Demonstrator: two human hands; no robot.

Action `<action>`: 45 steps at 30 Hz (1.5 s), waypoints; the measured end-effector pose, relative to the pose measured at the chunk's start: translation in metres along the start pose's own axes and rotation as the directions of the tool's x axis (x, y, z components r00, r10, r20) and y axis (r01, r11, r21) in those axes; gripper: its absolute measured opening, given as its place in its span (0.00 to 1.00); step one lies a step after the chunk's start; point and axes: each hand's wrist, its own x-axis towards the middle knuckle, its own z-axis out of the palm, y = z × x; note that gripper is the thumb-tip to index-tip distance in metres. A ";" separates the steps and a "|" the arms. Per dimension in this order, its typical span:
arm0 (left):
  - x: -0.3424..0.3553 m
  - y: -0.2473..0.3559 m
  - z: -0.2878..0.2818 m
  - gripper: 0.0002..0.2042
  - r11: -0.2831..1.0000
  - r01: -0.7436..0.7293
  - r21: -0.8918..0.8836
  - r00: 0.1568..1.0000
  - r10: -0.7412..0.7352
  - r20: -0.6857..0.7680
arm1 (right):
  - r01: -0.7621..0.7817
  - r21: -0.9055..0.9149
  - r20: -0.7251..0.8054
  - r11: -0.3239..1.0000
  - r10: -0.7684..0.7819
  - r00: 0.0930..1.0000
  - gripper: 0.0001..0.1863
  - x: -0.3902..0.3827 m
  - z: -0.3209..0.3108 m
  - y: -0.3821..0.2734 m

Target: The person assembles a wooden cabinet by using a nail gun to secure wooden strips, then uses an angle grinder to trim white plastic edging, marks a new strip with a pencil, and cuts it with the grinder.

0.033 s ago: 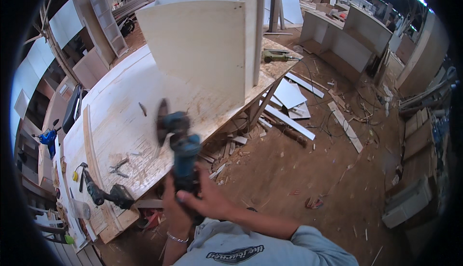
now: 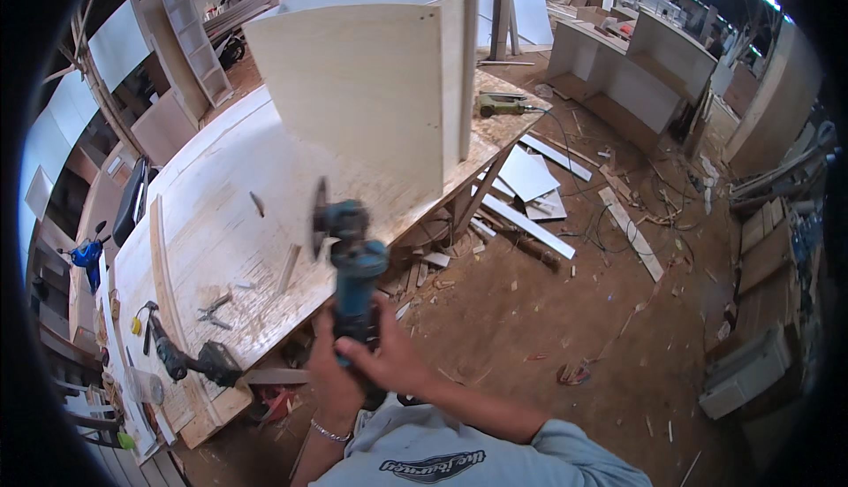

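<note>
A teal and black angle grinder (image 2: 355, 275) is held upright in front of me, near the table's edge. Its disc (image 2: 320, 220) faces left and looks smeared by motion. My left hand (image 2: 331, 383) is closed round the lower body from the left, a chain bracelet on its wrist. From the right, my right hand (image 2: 390, 359) wraps the same handle, thumb across it. Past the tool stands a pale wooden cabinet panel (image 2: 353, 89) on the scuffed white worktable (image 2: 208, 222). A short wood strip (image 2: 288, 268) lies left of the grinder.
At the table's left lie a cordless drill (image 2: 172, 353), pliers (image 2: 213, 310) and a long wood strip (image 2: 159, 257). A green power tool (image 2: 502, 105) with a cord rests on the far right corner. White board offcuts (image 2: 530, 178) litter the brown floor, with cabinet carcasses (image 2: 618, 80) beyond.
Both hands and the grinder have shifted slightly right. The disc has moved right too, uncovering the short wood strip on the table.
</note>
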 end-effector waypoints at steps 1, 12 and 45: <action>0.009 -0.005 0.023 0.36 0.908 -0.182 0.378 0.980 0.138 0.141 | -0.047 -0.007 -0.126 0.999 0.046 0.991 0.51 0.008 -0.024 0.010; 0.149 0.004 0.265 0.39 0.982 -0.052 0.182 0.642 -0.107 0.760 | -0.182 0.020 -0.430 0.983 0.173 0.886 0.45 0.116 -0.315 0.023; 0.585 0.207 0.264 0.23 0.715 -0.274 0.643 0.961 0.181 0.208 | 0.189 -0.099 -0.054 0.977 -0.195 0.979 0.37 0.393 -0.541 -0.096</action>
